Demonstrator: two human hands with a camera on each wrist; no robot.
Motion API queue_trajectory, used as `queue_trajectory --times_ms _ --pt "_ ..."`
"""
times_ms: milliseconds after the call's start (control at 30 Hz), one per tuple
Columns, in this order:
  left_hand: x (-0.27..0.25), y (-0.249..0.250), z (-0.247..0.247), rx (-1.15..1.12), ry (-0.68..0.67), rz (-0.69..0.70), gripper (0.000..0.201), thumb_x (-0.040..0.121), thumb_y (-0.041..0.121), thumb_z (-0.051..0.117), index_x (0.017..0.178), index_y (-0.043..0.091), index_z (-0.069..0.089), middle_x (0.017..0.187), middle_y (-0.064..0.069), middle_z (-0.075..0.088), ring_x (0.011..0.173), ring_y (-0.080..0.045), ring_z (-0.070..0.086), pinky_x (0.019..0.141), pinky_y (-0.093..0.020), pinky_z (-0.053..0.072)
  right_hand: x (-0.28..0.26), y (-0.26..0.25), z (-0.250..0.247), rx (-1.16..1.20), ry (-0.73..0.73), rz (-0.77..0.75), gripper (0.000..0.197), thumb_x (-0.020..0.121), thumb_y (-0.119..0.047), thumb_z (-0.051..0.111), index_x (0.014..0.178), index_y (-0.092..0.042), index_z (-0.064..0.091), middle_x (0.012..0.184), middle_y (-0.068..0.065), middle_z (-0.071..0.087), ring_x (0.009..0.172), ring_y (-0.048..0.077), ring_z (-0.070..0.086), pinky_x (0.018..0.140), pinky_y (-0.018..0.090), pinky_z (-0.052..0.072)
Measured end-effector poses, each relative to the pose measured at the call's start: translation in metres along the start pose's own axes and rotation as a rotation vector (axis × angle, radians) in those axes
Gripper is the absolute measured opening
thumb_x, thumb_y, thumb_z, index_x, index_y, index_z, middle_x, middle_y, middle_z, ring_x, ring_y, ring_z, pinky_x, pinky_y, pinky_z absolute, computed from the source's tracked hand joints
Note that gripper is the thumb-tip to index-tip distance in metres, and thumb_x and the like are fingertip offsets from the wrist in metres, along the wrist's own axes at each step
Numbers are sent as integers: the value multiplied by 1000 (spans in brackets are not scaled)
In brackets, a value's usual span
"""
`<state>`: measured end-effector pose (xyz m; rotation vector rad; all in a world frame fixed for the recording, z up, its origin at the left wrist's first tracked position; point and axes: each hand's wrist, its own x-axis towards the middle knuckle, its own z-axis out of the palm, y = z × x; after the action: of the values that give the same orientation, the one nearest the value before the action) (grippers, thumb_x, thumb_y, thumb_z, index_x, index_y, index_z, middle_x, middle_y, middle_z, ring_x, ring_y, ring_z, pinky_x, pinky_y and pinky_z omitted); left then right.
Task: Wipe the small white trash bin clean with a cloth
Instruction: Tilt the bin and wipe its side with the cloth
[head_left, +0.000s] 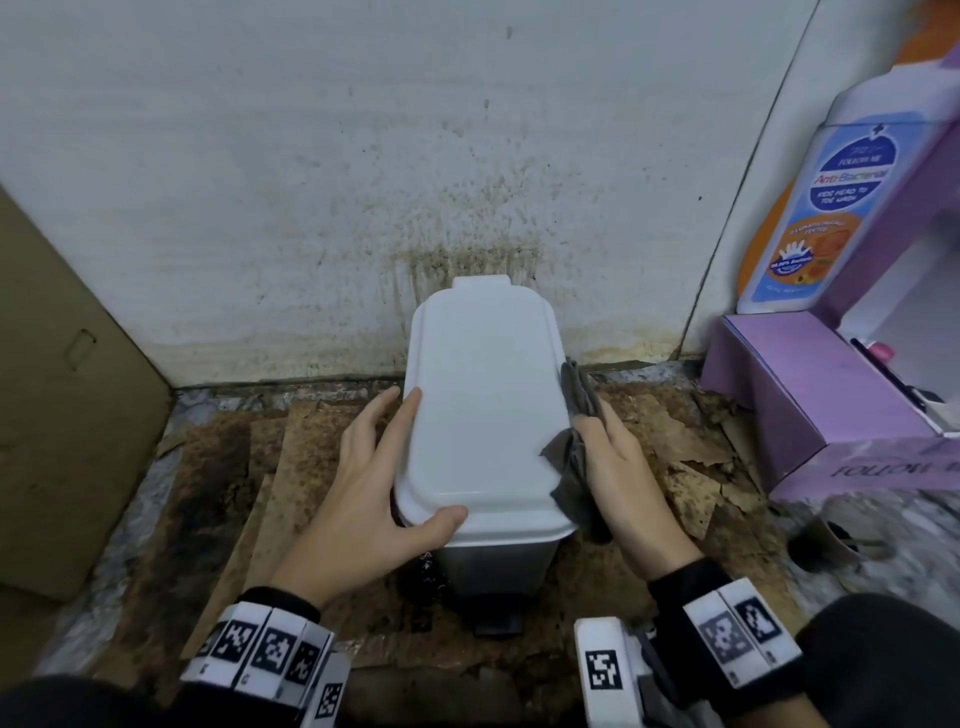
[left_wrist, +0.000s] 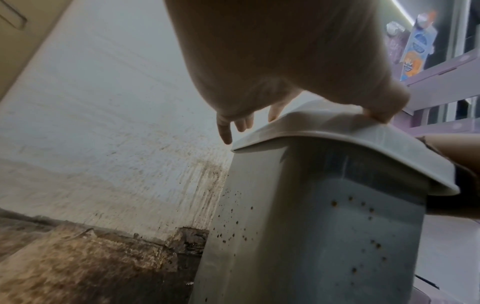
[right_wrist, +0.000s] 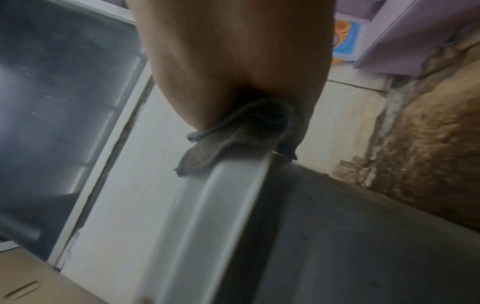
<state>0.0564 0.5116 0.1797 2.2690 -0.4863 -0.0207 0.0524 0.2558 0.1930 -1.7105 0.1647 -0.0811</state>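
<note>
- The small white plastic trash bin (head_left: 483, 410) with a closed rectangular lid is standing upright on stained, peeling brown flooring (head_left: 218, 493), its far end close against a dirty white wall (head_left: 311, 182) streaked with brown spatter.
- The left hand (head_left: 363, 478) is lying along the left edge of the lid, fingers stretched out towards the wall and thumb pressing flat on the near left corner of the lid; the fingers are straight and apart, bracing rather than curling round anything.
- From the left wrist view, the thumb (left_wrist: 381, 107) is touching the lid top, while the other fingertips (left_wrist: 226, 135) are pointing past the lid's edge.
- The bin's left side wall (left_wrist: 298, 226) is showing many small brown specks.
- The right hand (head_left: 618, 467) is sitting against the right edge of the lid, clamping a crumpled grey cloth (head_left: 574, 467) between palm and lid rim.
- In the right wrist view, the cloth (right_wrist: 233, 139) is bunching under the hand and draping over the lid's rim.
- A brown cardboard sheet (head_left: 57, 415) is leaning at the left.
- A purple cardboard box (head_left: 810, 395) is standing at the right, with a blue-and-orange labelled wash bottle (head_left: 821, 208) showing above it.
- A dark round cup (head_left: 826, 540) is sitting on the floor near the box.
</note>
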Motion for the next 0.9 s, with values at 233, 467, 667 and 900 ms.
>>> queue_trajectory --times_ms 233,467,667,900 --pt "6 23 -1 282 132 188 76 96 60 46 161 23 30 169 13 22 158 -7 9 127 -46 14 -3 12 15 185 15 29 37 110 -24 40 142 -37 52 113 -35 69 106 -18 62 82 1 45" --pt "17 60 15 253 110 126 54 109 47 30 158 26 38 165 14 30 154 2 16 126 -28 15 -9 10 46 195 -10 -36 43 110 -26 39 147 -46 49 123 -6 72 118 14 67 108 38 50" --pt "25 51 2 196 232 -12 41 107 41 41 145 24 43 148 9 38 137 -8 39 116 -33 33 -13 10 76 230 -164 -109 50 111 -17 35 153 -44 41 131 -20 63 109 -5 60 96 21 46" --pt "23 29 -14 299 179 -157 65 108 51 31 163 21 15 170 6 11 156 -10 7 128 -37 13 -21 20 114 276 -182 -34 48 112 -23 35 157 -39 36 150 -20 53 137 -1 50 120 36 39"
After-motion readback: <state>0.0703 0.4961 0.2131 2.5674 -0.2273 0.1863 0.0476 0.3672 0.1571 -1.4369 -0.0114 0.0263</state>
